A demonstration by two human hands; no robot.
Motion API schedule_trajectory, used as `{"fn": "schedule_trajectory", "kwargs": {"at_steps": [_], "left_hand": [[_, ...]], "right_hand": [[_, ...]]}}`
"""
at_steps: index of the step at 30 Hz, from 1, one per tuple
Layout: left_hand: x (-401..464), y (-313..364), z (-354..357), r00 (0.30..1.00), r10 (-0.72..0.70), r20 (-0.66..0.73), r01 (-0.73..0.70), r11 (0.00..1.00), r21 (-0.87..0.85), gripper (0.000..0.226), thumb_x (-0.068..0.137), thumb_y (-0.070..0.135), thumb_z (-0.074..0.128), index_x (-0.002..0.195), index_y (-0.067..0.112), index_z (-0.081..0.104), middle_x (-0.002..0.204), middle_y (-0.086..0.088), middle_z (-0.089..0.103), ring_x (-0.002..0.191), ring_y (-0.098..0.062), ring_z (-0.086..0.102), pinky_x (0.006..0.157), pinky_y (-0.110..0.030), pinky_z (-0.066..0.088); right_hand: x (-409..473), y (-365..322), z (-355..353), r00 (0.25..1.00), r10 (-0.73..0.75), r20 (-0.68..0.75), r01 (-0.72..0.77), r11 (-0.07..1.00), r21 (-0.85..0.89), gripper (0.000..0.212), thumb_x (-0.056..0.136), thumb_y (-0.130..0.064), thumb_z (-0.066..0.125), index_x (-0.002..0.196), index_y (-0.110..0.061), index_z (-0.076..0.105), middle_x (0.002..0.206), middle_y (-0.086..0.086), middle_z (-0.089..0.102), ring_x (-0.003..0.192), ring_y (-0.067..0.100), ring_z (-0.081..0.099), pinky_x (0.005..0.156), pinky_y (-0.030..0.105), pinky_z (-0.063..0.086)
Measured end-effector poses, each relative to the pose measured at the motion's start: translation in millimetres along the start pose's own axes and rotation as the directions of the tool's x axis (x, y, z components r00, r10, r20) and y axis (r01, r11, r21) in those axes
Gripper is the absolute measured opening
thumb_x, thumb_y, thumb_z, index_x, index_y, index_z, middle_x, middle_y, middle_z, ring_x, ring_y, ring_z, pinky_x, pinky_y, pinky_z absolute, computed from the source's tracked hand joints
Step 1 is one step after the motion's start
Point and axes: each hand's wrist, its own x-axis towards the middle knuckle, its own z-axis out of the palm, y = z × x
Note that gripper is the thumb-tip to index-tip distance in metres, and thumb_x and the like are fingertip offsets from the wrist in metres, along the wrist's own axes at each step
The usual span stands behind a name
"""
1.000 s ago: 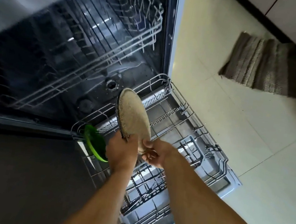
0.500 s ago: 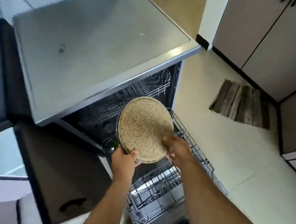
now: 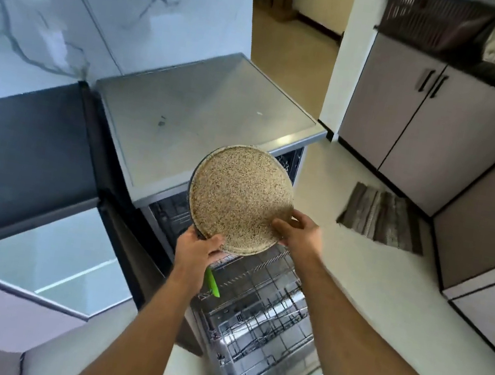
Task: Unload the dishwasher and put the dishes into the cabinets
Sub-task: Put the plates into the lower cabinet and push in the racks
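**Speckled plate held in both hands above the open dishwasher**

Nearest to the person, the pulled-out lower rack [image 3: 257, 327] of the dishwasher lies below both forearms, its wire tines bare apart from a green plate [image 3: 212, 282] standing on edge just under the left wrist.

Above the rack, the left hand [image 3: 197, 249] grips the lower left rim of a round speckled plate [image 3: 241, 197]: the thumb curls over the near face at the edge, and the other fingers go behind, out of sight. The right hand [image 3: 295, 233] holds the lower right rim, thumb laid on the speckled face and fingers curled round the edge behind it. So the plate sits up and away from both sets of fingers, tilted with its speckled face toward the person, clear of the rack and touching nothing but the two hands. A dark rim shows along its left edge.

Beyond the fingertips, past the plate's far edge, is the dishwasher's grey steel top [image 3: 204, 123], and behind that a marble-patterned wall [image 3: 75, 1]. Off to the right of the right hand a striped mat [image 3: 382, 222] lies on the pale floor, with the closed cabinet doors [image 3: 411, 115] farther back.
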Motion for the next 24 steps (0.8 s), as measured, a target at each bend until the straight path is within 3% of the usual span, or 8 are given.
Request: {"fn": "schedule_trajectory", "kwargs": {"at_steps": [5, 8, 11, 17, 21, 24], "left_hand": [[-24, 12, -16, 0.994, 0.053, 0.097, -0.051, 0.998, -0.026, 0.029, 0.091, -0.004, 0.060, 0.111, 0.017, 0.059, 0.110, -0.002, 0.071, 0.106, -0.026, 0.067, 0.095, -0.049, 0.053], [-41, 18, -18, 0.985, 0.101, 0.142, -0.097, 0.995, -0.029, 0.032, 0.091, -0.006, 0.057, 0.113, 0.017, 0.059, 0.110, -0.001, 0.072, 0.109, -0.024, 0.064, 0.096, -0.044, 0.052], [-60, 22, -21, 0.969, 0.159, 0.191, -0.156, 0.987, -0.034, 0.044, 0.079, -0.008, 0.055, 0.112, 0.020, 0.064, 0.116, -0.005, 0.069, 0.117, -0.025, 0.059, 0.096, -0.038, 0.048], [-100, 8, -25, 0.988, 0.101, 0.121, -0.073, 0.974, -0.217, 0.057, 0.076, -0.024, 0.048, 0.122, 0.009, 0.054, 0.120, -0.011, 0.066, 0.120, -0.034, 0.056, 0.105, -0.048, 0.044], [-150, -4, -24, 0.987, 0.146, 0.072, -0.116, 0.941, -0.319, 0.071, 0.058, -0.011, 0.053, 0.126, 0.008, 0.053, 0.119, -0.013, 0.067, 0.115, -0.036, 0.060, 0.093, -0.048, 0.053], [-192, -10, -26, 0.981, 0.193, 0.013, -0.170, 0.894, -0.415, 0.066, 0.063, 0.000, 0.066, 0.127, 0.012, 0.054, 0.119, -0.009, 0.069, 0.108, -0.029, 0.067, 0.084, -0.046, 0.057]], "right_hand": [[-29, -20, 6, 0.998, -0.065, -0.025, 0.064, 0.997, -0.036, 0.081, 0.064, -0.030, 0.090, 0.136, -0.021, 0.054, 0.121, -0.005, 0.066, 0.102, 0.020, 0.068, 0.087, 0.046, 0.058], [-47, -35, 5, 0.998, -0.055, -0.009, 0.055, 0.998, -0.010, 0.075, 0.070, -0.017, 0.087, 0.136, -0.022, 0.052, 0.124, -0.003, 0.064, 0.102, 0.022, 0.067, 0.084, 0.049, 0.059], [-58, -37, 1, 0.998, -0.042, 0.046, 0.041, 0.999, 0.019, 0.068, 0.076, -0.003, 0.080, 0.135, -0.023, 0.052, 0.123, 0.001, 0.061, 0.098, 0.027, 0.066, 0.070, 0.049, 0.062], [-88, -38, -17, 0.986, -0.059, 0.159, 0.053, 0.998, 0.041, 0.064, 0.076, 0.001, 0.078, 0.130, -0.025, 0.054, 0.119, 0.003, 0.060, 0.099, 0.032, 0.066, 0.063, 0.045, 0.062], [-120, -24, -34, 0.962, -0.022, 0.271, -0.006, 0.995, 0.103, 0.057, 0.077, 0.006, 0.075, 0.125, -0.017, 0.055, 0.119, 0.009, 0.061, 0.100, 0.033, 0.066, 0.064, 0.049, 0.061], [-146, -10, -39, 0.924, -0.012, 0.382, -0.038, 0.992, 0.123, 0.048, 0.080, 0.006, 0.071, 0.119, -0.016, 0.055, 0.117, 0.011, 0.064, 0.098, 0.033, 0.068, 0.069, 0.053, 0.060]]}}
